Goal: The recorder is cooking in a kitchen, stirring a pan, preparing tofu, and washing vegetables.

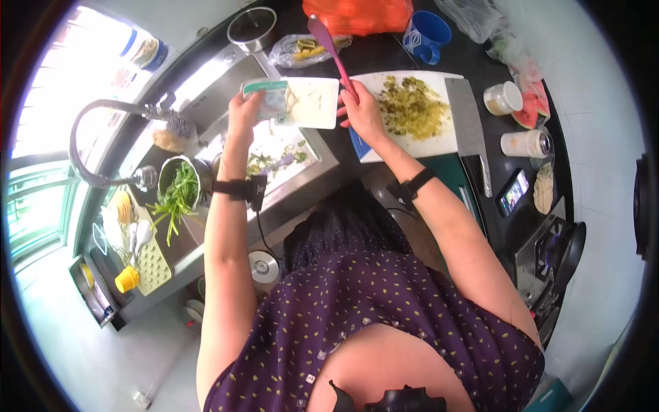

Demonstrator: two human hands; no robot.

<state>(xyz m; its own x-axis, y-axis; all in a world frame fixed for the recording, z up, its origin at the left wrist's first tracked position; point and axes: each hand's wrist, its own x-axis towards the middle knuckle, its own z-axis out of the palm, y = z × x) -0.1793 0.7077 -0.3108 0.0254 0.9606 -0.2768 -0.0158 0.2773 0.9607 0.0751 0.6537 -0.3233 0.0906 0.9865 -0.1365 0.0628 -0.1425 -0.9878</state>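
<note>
My left hand (246, 110) grips the left end of a white plastic tub (314, 103) above the sink's edge. A printed film lid with a teal edge (270, 98) lies over its left part, and white contents, possibly tofu, show at the right. My right hand (363, 110) is closed around the handle of a pink-purple kitchen knife (329, 46), its blade pointing away from me. Right of that hand lies a white cutting board (412, 147) bearing chopped yellow-green pickled vegetables (414, 108). A cleaver (466, 118) rests along the board's right side.
Vegetable scraps (278, 159) lie in the sink (329, 154). Left of it, a metal pot (167, 172) holds leafy greens (180, 188) beneath a curved faucet (77, 134). A blue mug (427, 36), jar (502, 98), phone (513, 192) and lit gas stove (535, 262) line the right.
</note>
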